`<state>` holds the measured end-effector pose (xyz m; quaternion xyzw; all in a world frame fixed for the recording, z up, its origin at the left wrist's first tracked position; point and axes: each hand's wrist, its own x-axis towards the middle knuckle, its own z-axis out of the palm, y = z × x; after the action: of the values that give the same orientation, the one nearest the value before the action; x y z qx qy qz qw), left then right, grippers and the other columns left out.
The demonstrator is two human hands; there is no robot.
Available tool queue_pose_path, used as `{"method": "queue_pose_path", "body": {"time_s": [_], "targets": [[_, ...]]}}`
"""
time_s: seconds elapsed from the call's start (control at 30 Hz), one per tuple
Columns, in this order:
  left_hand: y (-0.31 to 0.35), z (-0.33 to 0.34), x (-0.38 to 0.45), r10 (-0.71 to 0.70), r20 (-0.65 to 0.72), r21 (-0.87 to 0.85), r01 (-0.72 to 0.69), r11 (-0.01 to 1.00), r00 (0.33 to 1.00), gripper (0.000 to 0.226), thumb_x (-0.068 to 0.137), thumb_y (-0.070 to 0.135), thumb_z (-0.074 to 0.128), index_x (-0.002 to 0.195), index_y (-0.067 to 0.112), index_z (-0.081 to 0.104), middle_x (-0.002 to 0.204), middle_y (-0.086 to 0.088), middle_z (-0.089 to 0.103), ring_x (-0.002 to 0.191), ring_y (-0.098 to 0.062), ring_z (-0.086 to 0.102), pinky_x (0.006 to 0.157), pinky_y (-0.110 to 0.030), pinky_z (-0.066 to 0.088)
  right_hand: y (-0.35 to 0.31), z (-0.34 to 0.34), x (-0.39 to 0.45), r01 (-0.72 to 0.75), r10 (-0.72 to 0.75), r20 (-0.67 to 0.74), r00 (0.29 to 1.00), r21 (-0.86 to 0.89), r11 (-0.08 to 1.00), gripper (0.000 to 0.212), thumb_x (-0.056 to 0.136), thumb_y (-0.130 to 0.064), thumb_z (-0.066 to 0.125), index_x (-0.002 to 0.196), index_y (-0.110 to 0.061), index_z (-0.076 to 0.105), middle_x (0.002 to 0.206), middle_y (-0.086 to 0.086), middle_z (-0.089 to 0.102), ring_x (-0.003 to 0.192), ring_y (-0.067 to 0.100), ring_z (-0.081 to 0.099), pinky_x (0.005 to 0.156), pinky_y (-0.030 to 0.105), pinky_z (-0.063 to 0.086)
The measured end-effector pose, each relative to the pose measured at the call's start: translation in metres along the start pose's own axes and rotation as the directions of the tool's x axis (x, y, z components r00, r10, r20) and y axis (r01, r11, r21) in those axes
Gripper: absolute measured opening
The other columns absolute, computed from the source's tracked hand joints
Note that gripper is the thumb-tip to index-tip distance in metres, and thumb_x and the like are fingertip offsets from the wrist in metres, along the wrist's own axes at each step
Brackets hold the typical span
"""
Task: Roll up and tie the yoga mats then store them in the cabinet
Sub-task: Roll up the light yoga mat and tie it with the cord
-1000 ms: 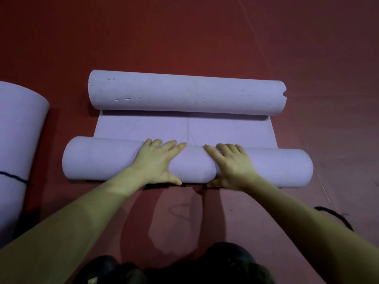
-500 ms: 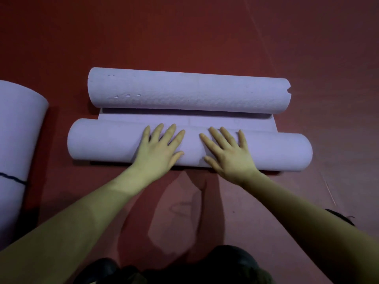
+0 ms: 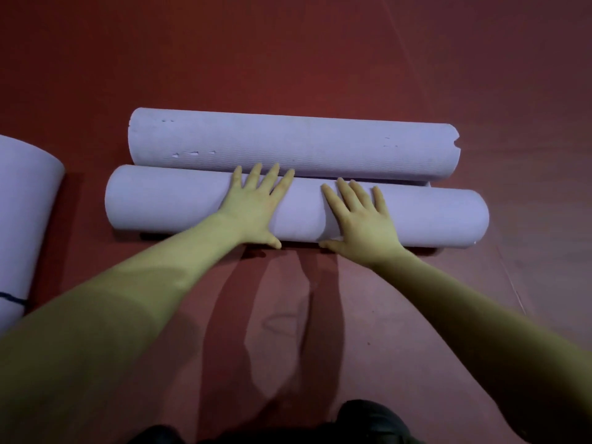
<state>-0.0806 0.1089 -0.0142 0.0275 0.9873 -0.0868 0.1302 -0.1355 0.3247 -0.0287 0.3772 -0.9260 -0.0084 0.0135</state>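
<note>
A pale purple yoga mat lies crosswise on the red floor, wound from both ends. Its near roll touches the far curled end, and almost no flat mat shows between them. My left hand lies flat on top of the near roll, fingers straight and spread, the tips reaching the far curl. My right hand presses flat on the same roll just right of centre, thumb at the near edge.
A second purple mat, rolled and tied with a dark cord, lies at the left edge. Red floor stretches all around. My dark shoe or knee shows at the bottom.
Both hands have pushed the near roll away from me. The flat strip between it and the far curl has shrunk until the two rolls meet.
</note>
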Motion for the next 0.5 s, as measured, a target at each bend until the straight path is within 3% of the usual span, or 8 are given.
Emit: {"method": "queue_pose_path", "body": {"time_s": [0.1, 0.2, 0.27, 0.37, 0.5], "targets": [[-0.007, -0.004, 0.013, -0.007, -0.014, 0.018, 0.008, 1.0, 1.0, 0.137, 0.059, 0.076, 0.065, 0.147, 0.019, -0.024, 0.157, -0.019, -0.007, 0.145, -0.036, 0.002, 0.11, -0.062, 0.009, 0.006, -0.002, 0.018, -0.009, 0.015, 0.123, 0.992, -0.047, 0.999, 0.122, 0.061, -0.059, 0.078, 0.153, -0.021, 0.008, 0.157, 0.012, 0.017, 0.145, 0.031, 0.013, 0.114, 0.058, 0.004], [-0.01, -0.001, 0.014, 0.018, -0.034, 0.075, -0.015, 0.997, 0.999, 0.139, 0.058, 0.077, 0.065, 0.147, 0.014, -0.021, 0.156, -0.023, -0.004, 0.145, -0.036, 0.003, 0.108, -0.065, 0.011, 0.012, -0.001, 0.026, 0.006, 0.006, 0.134, 0.991, -0.094, 0.996, 0.129, 0.057, -0.06, 0.08, 0.153, -0.022, 0.003, 0.157, 0.015, 0.016, 0.145, 0.033, 0.012, 0.112, 0.059, 0.004], [-0.012, -0.001, 0.014, 0.049, -0.032, 0.105, -0.045, 0.993, 0.998, 0.135, 0.061, 0.074, 0.066, 0.149, 0.012, -0.016, 0.155, -0.024, 0.004, 0.142, -0.036, 0.014, 0.108, -0.063, 0.016, 0.014, -0.001, 0.029, 0.022, -0.004, 0.147, 0.989, -0.127, 0.992, 0.128, 0.055, -0.059, 0.081, 0.153, -0.019, 0.009, 0.154, 0.018, 0.022, 0.143, 0.036, 0.018, 0.111, 0.061, 0.01], [-0.014, -0.007, 0.018, 0.086, -0.025, 0.104, -0.083, 0.991, 0.996, 0.127, 0.064, 0.072, 0.066, 0.15, 0.01, -0.005, 0.146, -0.02, 0.026, 0.129, -0.034, 0.033, 0.104, -0.054, 0.031, 0.017, 0.001, 0.033, 0.07, -0.06, 0.079, 0.995, -0.129, 0.989, 0.125, 0.041, -0.055, 0.088, 0.145, -0.009, 0.037, 0.136, 0.025, 0.047, 0.126, 0.042, 0.045, 0.101, 0.065, 0.03], [-0.01, -0.008, 0.012, 0.094, -0.036, 0.122, -0.089, 0.989, 0.995, 0.121, 0.068, 0.07, 0.063, 0.15, 0.01, -0.001, 0.142, -0.017, 0.031, 0.123, -0.033, 0.038, 0.1, -0.05, 0.034, 0.015, 0.003, 0.027, 0.094, -0.096, -0.018, 0.995, -0.089, 0.992, 0.116, 0.027, -0.048, 0.089, 0.129, -0.005, 0.053, 0.117, 0.024, 0.06, 0.104, 0.04, 0.06, 0.088, 0.061, 0.045]]}}
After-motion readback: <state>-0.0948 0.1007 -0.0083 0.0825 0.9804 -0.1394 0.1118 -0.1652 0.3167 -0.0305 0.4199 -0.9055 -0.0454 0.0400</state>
